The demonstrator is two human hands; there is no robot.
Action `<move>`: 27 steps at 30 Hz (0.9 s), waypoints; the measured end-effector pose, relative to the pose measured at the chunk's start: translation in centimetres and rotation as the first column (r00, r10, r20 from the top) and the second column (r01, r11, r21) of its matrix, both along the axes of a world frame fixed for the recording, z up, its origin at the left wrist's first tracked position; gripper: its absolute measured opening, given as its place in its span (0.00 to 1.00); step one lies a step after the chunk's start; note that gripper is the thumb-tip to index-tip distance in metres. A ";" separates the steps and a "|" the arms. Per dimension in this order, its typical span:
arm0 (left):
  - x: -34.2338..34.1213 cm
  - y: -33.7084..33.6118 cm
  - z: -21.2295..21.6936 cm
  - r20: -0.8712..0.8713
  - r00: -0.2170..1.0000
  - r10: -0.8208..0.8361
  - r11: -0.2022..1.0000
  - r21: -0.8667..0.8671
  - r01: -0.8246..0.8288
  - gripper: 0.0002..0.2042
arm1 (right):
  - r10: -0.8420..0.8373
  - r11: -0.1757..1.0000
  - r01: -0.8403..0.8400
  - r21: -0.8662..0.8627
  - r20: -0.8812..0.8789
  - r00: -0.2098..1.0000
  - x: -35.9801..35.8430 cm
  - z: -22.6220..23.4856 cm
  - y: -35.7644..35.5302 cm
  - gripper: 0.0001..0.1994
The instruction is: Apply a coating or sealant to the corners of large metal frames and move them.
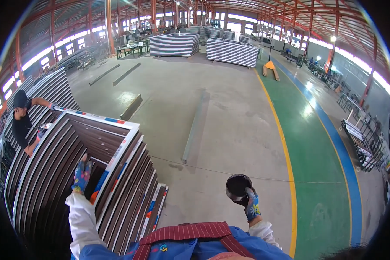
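My right hand [251,206], in a blue flower-patterned glove, grips a round black tub [232,193] by its side. The tub's top faces up and its inside looks dark; what it holds I cannot make out. My left hand [82,174], gloved alike, reaches over the opening of a tall stack of dark brown rectangular frames [134,173]. Its fingers point away from me and look stretched out, with nothing visible in them. Beside that hand, the top frame [125,149] carries white film with red and blue patches along its edge.
A co-worker [24,119] in dark clothes leans over the stack's far left corner, both hands at the top frame. Metal bars [195,125] lie on the grey floor. Panel stacks [232,52] and an orange pallet jack [270,66] stand farther off. A green walkway [299,151] runs at right.
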State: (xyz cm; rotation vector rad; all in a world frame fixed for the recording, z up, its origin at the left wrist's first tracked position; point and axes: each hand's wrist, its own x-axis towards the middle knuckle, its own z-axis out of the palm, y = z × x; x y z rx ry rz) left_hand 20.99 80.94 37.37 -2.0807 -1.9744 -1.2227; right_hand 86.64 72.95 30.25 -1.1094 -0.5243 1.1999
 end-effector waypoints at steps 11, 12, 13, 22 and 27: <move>0.8 21.9 -7.6 0.336 0.941 0.028 0.957 0.264 -0.123 0.26 | -0.005 0.998 0.003 0.063 0.027 1.000 6.8 -1.5 13.4 0.23; 0.7 23.7 -6.8 0.238 0.960 0.146 0.970 0.158 -0.186 0.27 | -0.002 0.998 0.002 0.063 0.008 1.000 6.7 -1.5 14.5 0.23; -0.1 24.8 -6.3 0.242 0.958 0.155 0.970 0.145 -0.193 0.27 | 0.023 0.998 -0.023 0.052 0.000 1.000 6.6 -1.2 15.9 0.23; -6.8 36.6 -5.5 0.237 0.862 0.447 0.878 0.070 -0.474 0.29 | 0.013 1.000 -0.011 0.026 -0.064 0.998 5.6 -0.1 31.2 0.21; -2.0 39.6 -5.1 -0.185 0.780 0.598 0.775 -0.116 -0.621 0.40 | 0.032 0.999 -0.033 -0.017 -0.020 0.999 4.9 -0.9 39.4 0.23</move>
